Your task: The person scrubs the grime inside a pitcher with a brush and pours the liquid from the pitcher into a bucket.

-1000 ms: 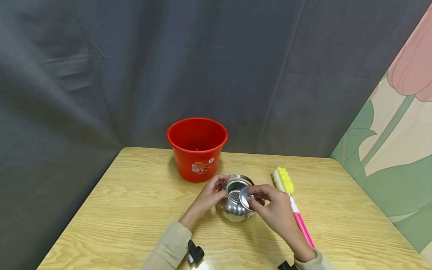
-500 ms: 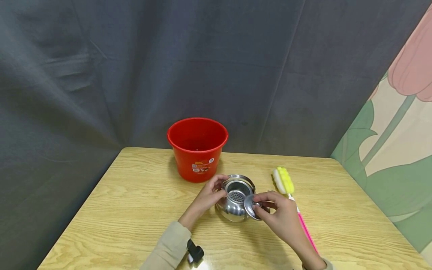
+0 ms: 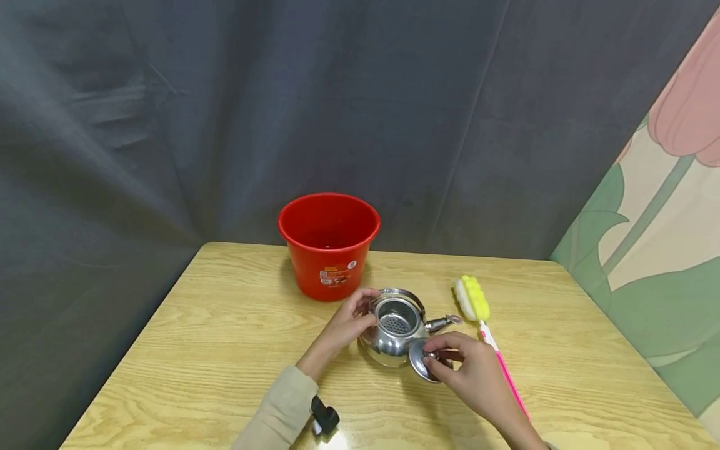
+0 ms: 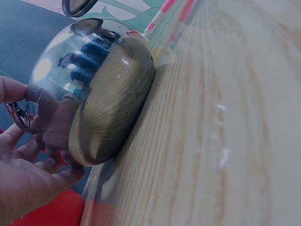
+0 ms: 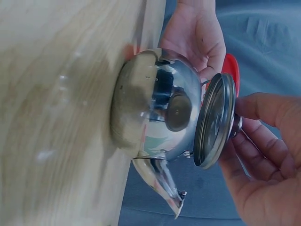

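Kettle, of polished metal, is found upright on the wooden table, its mouth uncovered and a perforated strainer exposed within. Its side is gripped between thumb and fingers of the left hand. The lid is pinched by its knob in the right hand, held tilted. A red bucket is noted behind; a yellow-and-white brush is laid to the right.

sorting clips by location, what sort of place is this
Probably a staged indoor recording spot: a wood-grain table backed by dark cloth, with a flower-patterned wall to the right.
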Demonstrator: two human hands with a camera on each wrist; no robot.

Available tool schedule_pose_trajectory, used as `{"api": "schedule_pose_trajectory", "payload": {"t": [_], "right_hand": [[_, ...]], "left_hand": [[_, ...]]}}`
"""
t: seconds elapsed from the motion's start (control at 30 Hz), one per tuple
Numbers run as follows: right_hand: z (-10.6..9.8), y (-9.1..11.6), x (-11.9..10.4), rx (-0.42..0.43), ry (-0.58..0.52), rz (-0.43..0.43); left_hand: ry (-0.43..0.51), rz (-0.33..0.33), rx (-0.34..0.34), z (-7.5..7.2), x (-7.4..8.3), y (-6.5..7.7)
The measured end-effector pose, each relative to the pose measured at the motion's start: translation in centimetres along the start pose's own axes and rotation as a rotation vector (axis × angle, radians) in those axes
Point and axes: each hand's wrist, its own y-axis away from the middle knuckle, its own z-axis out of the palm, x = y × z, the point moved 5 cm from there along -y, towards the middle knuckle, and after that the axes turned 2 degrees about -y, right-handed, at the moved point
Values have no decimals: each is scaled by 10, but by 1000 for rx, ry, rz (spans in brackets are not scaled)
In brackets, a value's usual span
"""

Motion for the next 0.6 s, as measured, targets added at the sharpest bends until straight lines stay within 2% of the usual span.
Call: {"api": "schedule_pose_trajectory", "payload": {"t": [0.3, 0.6], "right_hand": [[2, 6, 4, -97, 20, 47], [3, 12, 7, -179, -34, 85]], "left_hand": [[4, -11, 5, -1, 1, 1], [9, 5, -4, -1, 1, 1]]}}
